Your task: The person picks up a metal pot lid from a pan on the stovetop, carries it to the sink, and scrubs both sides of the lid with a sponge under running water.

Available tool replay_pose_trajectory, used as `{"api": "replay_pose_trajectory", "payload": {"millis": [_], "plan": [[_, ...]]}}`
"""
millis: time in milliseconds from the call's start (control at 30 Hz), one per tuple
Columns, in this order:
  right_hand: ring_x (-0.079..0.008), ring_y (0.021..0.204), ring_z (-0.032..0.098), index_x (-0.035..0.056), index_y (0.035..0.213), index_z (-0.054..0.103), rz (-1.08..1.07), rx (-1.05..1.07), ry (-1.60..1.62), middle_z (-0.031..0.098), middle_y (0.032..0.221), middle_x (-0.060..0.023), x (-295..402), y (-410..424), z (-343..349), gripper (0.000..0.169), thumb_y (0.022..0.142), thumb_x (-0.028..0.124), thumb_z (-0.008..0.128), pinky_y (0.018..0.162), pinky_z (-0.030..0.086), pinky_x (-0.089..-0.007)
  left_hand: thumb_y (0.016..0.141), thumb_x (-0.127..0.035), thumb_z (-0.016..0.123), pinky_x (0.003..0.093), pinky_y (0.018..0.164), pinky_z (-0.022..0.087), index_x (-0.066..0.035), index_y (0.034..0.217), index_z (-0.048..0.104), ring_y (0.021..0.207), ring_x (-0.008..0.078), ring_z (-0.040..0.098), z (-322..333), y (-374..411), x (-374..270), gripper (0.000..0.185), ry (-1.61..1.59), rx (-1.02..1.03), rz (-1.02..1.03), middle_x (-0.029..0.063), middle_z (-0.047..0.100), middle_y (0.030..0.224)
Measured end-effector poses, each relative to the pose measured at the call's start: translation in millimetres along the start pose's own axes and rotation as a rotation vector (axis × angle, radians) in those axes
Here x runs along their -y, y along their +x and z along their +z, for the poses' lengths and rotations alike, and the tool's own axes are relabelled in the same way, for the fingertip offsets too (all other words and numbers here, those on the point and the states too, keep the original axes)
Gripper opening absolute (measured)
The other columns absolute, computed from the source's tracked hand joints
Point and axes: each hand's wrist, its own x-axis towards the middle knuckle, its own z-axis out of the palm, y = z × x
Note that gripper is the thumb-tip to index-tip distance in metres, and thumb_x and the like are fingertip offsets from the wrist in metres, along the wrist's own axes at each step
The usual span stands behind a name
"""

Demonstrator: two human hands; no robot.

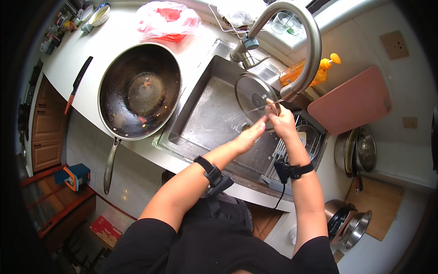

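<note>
My right hand [282,124] grips the rim of a round glass pan lid [249,89], which is tilted over the sink basin [202,113]. A thin stream of water runs from the steel faucet [316,44] towards the lid. My left hand [251,135] reaches in from the left, its fingertips close to the lid's lower edge; whether they touch it is not plain. The left hand's fingers look straight and hold nothing. On the counter left of the sink lies a dark wok [145,90] with bits of food inside.
A kitchen knife [79,80] lies left of the wok. Behind it sits a red basket in a plastic bag [169,20]. A roll-up drying rack [280,154] spans the sink's right side. A pink cutting board [352,99] and an orange pump bottle [321,73] stand beyond the faucet.
</note>
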Motion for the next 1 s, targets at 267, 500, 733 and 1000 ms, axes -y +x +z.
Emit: {"api": "replay_pose_trajectory", "payload": {"millis": [267,500,733,1000], "plan": [[-0.0309,0.103,0.060,0.0035,0.118,0.057,-0.658,-0.019,-0.662,0.061,0.112,-0.0178,50.6,6.0,30.5,0.043,0.077,-0.005,0.047,0.089,0.048,-0.0352,0.090,-0.030,0.056,0.0465,0.085,0.048,-0.020,0.108,0.052,0.102,0.0322,0.058,-31.9,2.9,-91.3,0.021,-0.883,-0.321,0.111,0.0111,0.059,0.112],[-0.0382,0.134,0.026,-0.0037,0.135,0.036,-0.703,0.235,-0.529,0.033,0.140,-0.0259,49.3,-41.9,72.1,0.070,0.065,-0.002,0.047,0.111,0.020,-0.0459,0.088,-0.012,0.045,0.0400,0.066,0.057,-0.011,0.128,0.036,0.081,0.0232,0.065,-50.1,-24.1,-94.6,0.041,-0.446,-0.468,-0.095,0.0122,0.062,0.098],[-0.0301,0.140,0.015,0.0012,0.142,0.027,-0.401,0.146,-0.329,0.020,0.149,-0.0178,27.0,-6.1,78.5,0.054,0.097,0.030,0.031,0.113,0.005,-0.0428,0.081,0.000,0.051,0.0321,0.062,0.057,-0.010,0.132,0.039,0.077,0.0163,0.065,-28.4,-28.0,-86.4,0.053,-0.346,-0.267,-0.130,0.0078,0.062,0.097],[-0.0343,0.138,0.018,0.0071,0.140,0.033,-0.108,-0.146,-0.354,0.023,0.146,-0.0221,14.6,31.2,58.7,0.051,0.099,0.037,0.027,0.111,0.015,-0.0414,0.075,0.007,0.046,0.0283,0.069,0.054,-0.008,0.130,0.040,0.087,0.0169,0.064,-8.1,-13.7,-79.3,0.058,-0.092,-0.170,-0.281,0.0070,0.060,0.110]]}}
